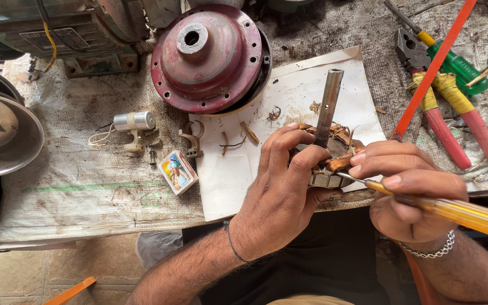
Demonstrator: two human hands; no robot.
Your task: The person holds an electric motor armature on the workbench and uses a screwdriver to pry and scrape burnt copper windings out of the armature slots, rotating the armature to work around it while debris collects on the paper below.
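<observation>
Copper-wound motor core [334, 161] w/ steel shaft [329, 104] sticking up, sitting at near edge of white paper sheet [289, 96], centre-right of head view. Left hand [280, 195] wrapped over core from left side, fingers curled tight on it, thumb at lower rim. Right hand [408, 195] closed around yellow-handled screwdriver [453, 212], metal tip touching core's side right by frayed copper windings; handle running off to right edge.

Same view, rest of bench: red round motor housing [207, 56] w/ centre hub, behind paper, partly overlapping its top-left corner. Small silver capacitor [134, 121] w/ white leads on grey woven cloth [74, 169], left of paper. Matchbox [178, 171] just left of paper edge, near small metal bracket [190, 138]. Bits of copper scrap on paper btwn housing and core. Pliers w/ red grips and yellow tape [447, 113] far right, green-handled screwdriver [456, 65] lying across them, thin orange strip [433, 68] crossing both diagonally. Dull metal bowl-shaped cover [1, 135] at left edge. Thin band on left wrist, chain bracelet [430, 248] on right wrist.
</observation>
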